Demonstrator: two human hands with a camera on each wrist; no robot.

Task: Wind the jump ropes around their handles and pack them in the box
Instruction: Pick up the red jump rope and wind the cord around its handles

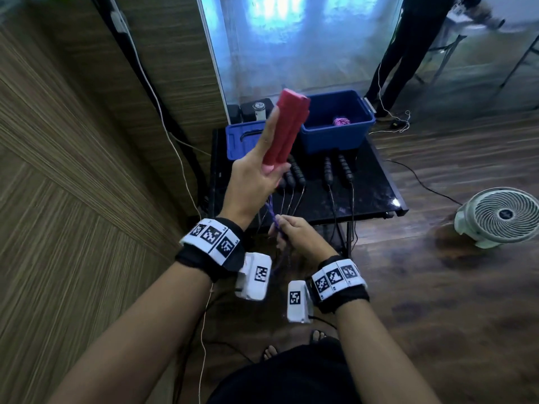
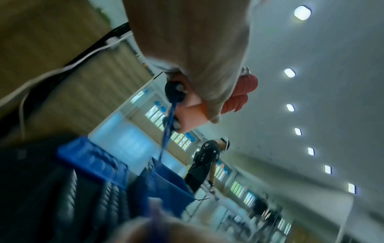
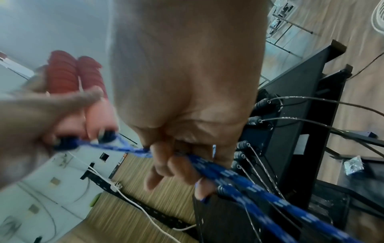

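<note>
1. The pair of red ribbed foam jump-rope handles (image 1: 285,132) lies side by side, raised above the near left part of the table and tilted so the far ends lean right toward the box.
2. The left hand (image 1: 253,182) holds the two handles together at their lower ends, thumb across them, with one finger stretched up along their left side.
3. A blue braided rope with pale flecks (image 3: 239,184) comes out of the black end caps of the handles and runs down to the right hand (image 1: 294,231).
4. The right hand sits lower and nearer than the left, its fingers curled round the doubled rope; the rest of the rope trails down past it.
5. The open blue plastic storage box (image 1: 335,132) stands at the far side of the table and holds a pink wound rope bundle (image 1: 341,121).
6. The blue box lid (image 1: 239,139) lies flat just left of the box.
7. Several black ribbed jump-rope handles (image 1: 335,170) lie on the glossy black table (image 1: 376,185) in front of the box, their thin cables hanging over the near edge.
8. The floor is dark wood planks, with a white round fan (image 1: 501,217) to the right.
9. A wood-panelled wall stands on the left, with a white cord running down it.
10. A person in dark clothes (image 1: 408,48) stands at the far right.
</note>
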